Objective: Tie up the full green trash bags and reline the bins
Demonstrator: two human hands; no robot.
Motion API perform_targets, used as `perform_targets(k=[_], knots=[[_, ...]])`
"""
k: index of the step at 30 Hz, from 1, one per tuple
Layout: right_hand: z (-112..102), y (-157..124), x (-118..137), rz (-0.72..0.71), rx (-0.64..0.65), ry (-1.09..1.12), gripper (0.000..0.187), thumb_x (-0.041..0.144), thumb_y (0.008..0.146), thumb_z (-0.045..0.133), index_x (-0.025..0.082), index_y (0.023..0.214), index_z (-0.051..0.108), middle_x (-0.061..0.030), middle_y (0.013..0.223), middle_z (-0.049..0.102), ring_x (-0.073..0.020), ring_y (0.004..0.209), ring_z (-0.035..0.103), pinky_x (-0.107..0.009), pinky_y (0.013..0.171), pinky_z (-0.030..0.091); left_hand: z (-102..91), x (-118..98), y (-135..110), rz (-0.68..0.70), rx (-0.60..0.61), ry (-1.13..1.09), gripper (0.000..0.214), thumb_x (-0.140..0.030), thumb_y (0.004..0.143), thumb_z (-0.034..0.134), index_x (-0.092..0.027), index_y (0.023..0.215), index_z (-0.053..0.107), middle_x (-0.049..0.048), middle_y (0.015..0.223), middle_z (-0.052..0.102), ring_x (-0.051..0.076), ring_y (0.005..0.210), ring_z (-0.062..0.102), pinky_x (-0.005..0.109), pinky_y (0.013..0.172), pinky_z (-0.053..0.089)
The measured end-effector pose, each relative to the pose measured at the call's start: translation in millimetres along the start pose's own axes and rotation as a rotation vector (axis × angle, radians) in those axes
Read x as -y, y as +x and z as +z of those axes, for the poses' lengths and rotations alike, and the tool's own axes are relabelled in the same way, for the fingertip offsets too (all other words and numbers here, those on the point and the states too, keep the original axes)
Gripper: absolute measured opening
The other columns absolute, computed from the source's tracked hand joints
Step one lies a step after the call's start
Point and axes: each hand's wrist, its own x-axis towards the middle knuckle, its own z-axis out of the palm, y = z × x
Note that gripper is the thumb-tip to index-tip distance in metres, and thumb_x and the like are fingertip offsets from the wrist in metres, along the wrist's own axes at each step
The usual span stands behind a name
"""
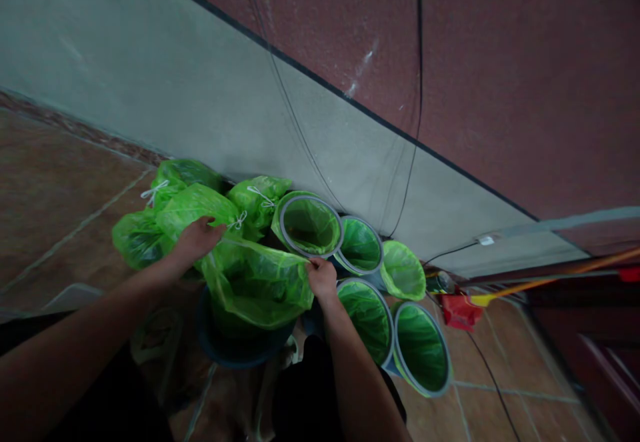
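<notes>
Fingers of left hand [197,239] and right hand [323,281] pinch opposite edges of the green liner [255,285], stretching its mouth over the dark bin [235,352]

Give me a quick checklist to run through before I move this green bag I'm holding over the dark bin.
1. Grip of left hand on green bag: ok, fingers closed on its far edge.
2. Grip of right hand: ok, pinching the bag's right edge.
3. Bag stretched between both hands: ok.
4. Bag folded over the rim of dark bin: not ok, the near rim shows bare.
5. Room on both sides: not ok, tied bags crowd the left and a lined bin sits close on the right.
6. Bag free of tears: cannot tell.
</notes>
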Motion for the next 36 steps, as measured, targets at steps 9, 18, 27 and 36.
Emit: perform_targets(k=[9,18,27,36], knots=[[-2,3,-3,0.029,-0.011,0.005,0.025,0.020,0.087,0.057,0.021,0.099,0.079,-0.0042,0.101,0.078,-0.0173,0.094,0.072,-0.024,0.085,0.051,-12.3,-16,-12,0.141,-0.040,0.414,0.048,-0.044,0.093,0.038,-0.010,0.109,0.068,0.0236,0.100,0.074,0.038,0.101,0.068,0.043,0.086,0.050],[-6,1,0,0.058,-0.044,-0.006,0.023,0.021,0.088,0.058,0.020,0.098,0.079,-0.0055,0.099,0.079,-0.0196,0.091,0.072,-0.026,0.081,0.050,-20.4,-21,-18,0.152,-0.094,0.482,0.042,-0.033,0.094,0.038,-0.012,0.102,0.073,0.0156,0.098,0.076,0.027,0.087,0.069,0.031,0.072,0.048],[-4,2,0,0.016,-0.002,0.050,0.020,0.017,0.085,0.062,0.022,0.096,0.078,-0.0028,0.097,0.079,-0.0167,0.090,0.072,-0.024,0.082,0.051,-21.7,-25,-20,0.224,-0.156,0.237,0.030,-0.027,0.082,0.059,-0.016,0.106,0.073,0.0092,0.110,0.078,0.025,0.102,0.071,0.030,0.092,0.051],[-5,1,2,0.021,0.011,0.041,0.024,0.011,0.082,0.060,0.021,0.095,0.078,-0.0020,0.097,0.079,-0.0169,0.091,0.073,-0.024,0.083,0.052,-20.8,-33,-21,0.165,-0.053,-0.381,0.043,-0.022,0.060,0.070,-0.015,0.102,0.070,0.0054,0.088,0.077,0.021,0.086,0.068,0.033,0.088,0.052]])
